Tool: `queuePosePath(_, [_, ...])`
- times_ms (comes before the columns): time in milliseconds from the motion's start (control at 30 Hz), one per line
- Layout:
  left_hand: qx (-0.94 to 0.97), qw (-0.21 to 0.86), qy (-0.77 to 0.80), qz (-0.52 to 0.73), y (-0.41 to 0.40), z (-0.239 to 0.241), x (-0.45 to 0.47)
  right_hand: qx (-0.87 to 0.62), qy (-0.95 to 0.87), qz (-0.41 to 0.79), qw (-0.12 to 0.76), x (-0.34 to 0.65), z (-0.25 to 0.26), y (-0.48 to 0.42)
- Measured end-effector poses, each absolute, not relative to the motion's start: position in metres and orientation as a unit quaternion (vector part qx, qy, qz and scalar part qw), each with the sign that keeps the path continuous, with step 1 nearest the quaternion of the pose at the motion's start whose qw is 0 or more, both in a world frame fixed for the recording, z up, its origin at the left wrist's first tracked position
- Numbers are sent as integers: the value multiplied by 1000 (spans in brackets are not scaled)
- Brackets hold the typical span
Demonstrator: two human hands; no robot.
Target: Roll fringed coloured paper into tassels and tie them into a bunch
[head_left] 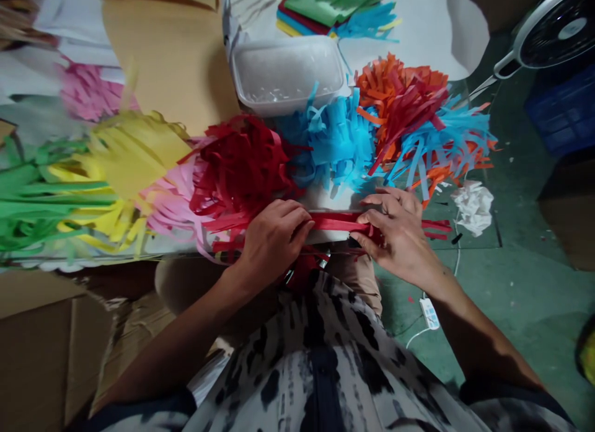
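Here, red paper strips (335, 222) lie between left hand (276, 237) and right hand (395, 233) at the counter's (332, 202) front edge

At the far left, a green fringed bunch (35, 202) spreads across the counter, with a pink fringed bunch (90, 91) behind it. Next comes a yellow fringed bunch (139, 147), in front of a brown sheet (167, 54). A pale pink bunch (174, 196) sits partly beneath the yellow one, touching a dark red bunch (242, 162). Just in front of that, the left hand bends its fingers over the red strips and holds them down near their left part, thumb alongside. A translucent tray (288, 66) stands farther back, below a stack of coloured sheets (334, 7), green on top. The strips run sideways to the right hand, whose thumb and fingers pinch them; the ends stick out past it. Behind lies a blue bunch (344, 141). Farther right, an orange bunch (381, 88) carries a red bunch (413, 106), and a second blue bunch (446, 141) fans out beside them. Crumpled white paper (473, 207) is near the right hand. On the green floor (511, 308) lies a white power strip (428, 313).
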State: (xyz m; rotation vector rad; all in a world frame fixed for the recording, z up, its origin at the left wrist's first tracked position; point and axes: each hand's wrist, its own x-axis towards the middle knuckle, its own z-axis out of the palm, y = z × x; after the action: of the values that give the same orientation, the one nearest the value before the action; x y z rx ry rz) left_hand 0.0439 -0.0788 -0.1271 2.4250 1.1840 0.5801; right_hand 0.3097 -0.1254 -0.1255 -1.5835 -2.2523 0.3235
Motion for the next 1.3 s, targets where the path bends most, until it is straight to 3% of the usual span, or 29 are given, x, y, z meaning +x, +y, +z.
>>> queuePosePath(300, [848,162,468,188,-82,-125,48,-585,-774,134,202,311,-133,-120])
queuePosePath(733, [858,93,479,159,-80,-131,55,-599,-781,107,141,308,-128,-109])
queuePosePath(933, [860,27,486,152,-85,-129,59,-611,-778,28,141,302,-132,-114])
queuePosePath(1100, [906,-50,369,200,-90,-129,60,-601,-776,-59,180,292,-132,-128])
queuePosePath(1300, [941,-42,289,173,-86,-138,48,-488,-851,-63,185,306,-138,-147])
